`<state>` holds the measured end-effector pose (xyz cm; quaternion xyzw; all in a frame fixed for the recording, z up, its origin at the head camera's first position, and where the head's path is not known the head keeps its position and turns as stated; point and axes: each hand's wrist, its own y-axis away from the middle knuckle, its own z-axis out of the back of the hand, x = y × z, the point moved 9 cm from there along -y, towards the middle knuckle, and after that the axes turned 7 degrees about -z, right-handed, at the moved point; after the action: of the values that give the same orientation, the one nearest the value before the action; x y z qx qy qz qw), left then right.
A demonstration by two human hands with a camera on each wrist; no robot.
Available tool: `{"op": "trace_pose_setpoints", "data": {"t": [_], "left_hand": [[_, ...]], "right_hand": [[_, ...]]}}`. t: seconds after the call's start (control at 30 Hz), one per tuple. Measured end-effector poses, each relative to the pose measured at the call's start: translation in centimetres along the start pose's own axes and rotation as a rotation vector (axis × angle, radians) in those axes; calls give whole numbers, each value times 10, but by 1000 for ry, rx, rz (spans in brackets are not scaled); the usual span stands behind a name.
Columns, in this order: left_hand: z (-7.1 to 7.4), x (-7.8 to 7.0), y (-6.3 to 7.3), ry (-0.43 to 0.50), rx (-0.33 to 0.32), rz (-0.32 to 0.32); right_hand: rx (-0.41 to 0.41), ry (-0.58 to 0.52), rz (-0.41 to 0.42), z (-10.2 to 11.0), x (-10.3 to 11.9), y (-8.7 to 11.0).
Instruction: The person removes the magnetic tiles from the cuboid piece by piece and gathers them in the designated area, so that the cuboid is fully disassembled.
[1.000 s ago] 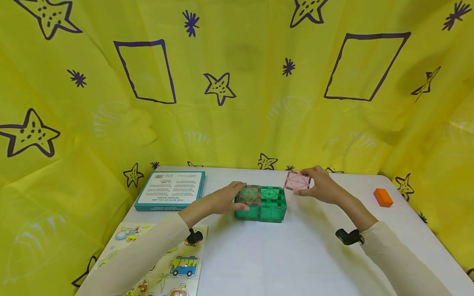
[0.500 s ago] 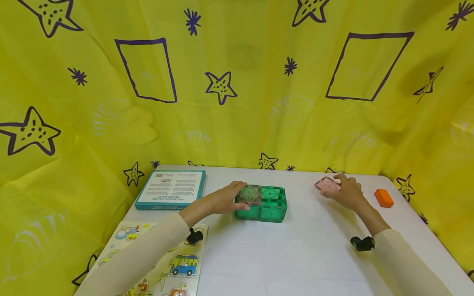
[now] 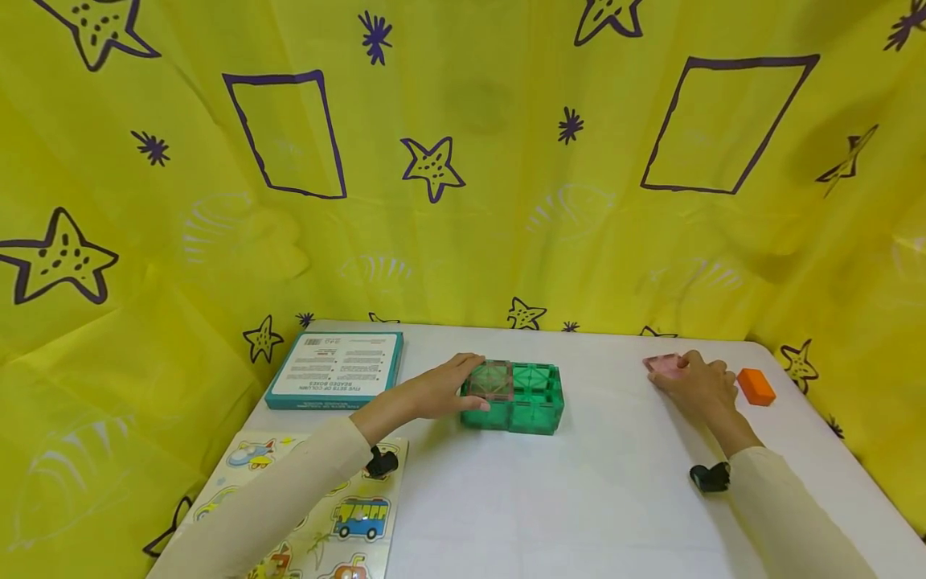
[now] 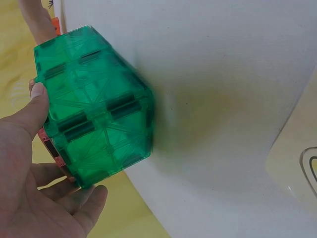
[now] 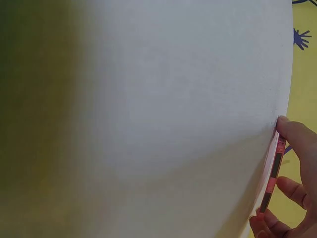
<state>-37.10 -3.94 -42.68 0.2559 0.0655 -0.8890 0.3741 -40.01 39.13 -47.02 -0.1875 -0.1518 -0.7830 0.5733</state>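
A block of two joined cubes made from translucent green magnetic tiles (image 3: pixel 537 415) stands on the white table. A pink square magnetic tile (image 3: pixel 494 386) lies flat on top of its left half. My left hand (image 3: pixel 434 392) holds that left half, thumb on the near side; in the left wrist view the thumb and bent fingers (image 4: pixel 90 210) span it around the pink tile. Off to the right, my right hand (image 3: pixel 703 396) pinches a second pink tile (image 3: pixel 661 367) low over the table. The right wrist view shows this tile (image 5: pixel 271 179) edge-on between thumb and fingers.
An orange block (image 3: pixel 756 387) sits just right of my right hand. At the left lie a teal-edged flat box (image 3: pixel 336 366) and a picture puzzle board (image 3: pixel 362 523), partly under my left forearm. A yellow patterned curtain (image 3: pixel 492 241) hangs behind the white table (image 3: pixel 579 498).
My right hand has carried its pink tile away from the green block, to the right and down close to the table, the tile tipping flatter. My left hand has stayed on the block.
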Motion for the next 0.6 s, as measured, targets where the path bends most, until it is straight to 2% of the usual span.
{"op": "trace_pose_setpoints", "data": {"t": [0.27, 0.6], "left_hand": [[0, -1, 0, -4, 3, -4], [-1, 1, -1, 9, -1, 0]], "right_hand": [[-36, 1, -12, 1, -4, 0], [147, 78, -43, -5, -7, 0]]}}
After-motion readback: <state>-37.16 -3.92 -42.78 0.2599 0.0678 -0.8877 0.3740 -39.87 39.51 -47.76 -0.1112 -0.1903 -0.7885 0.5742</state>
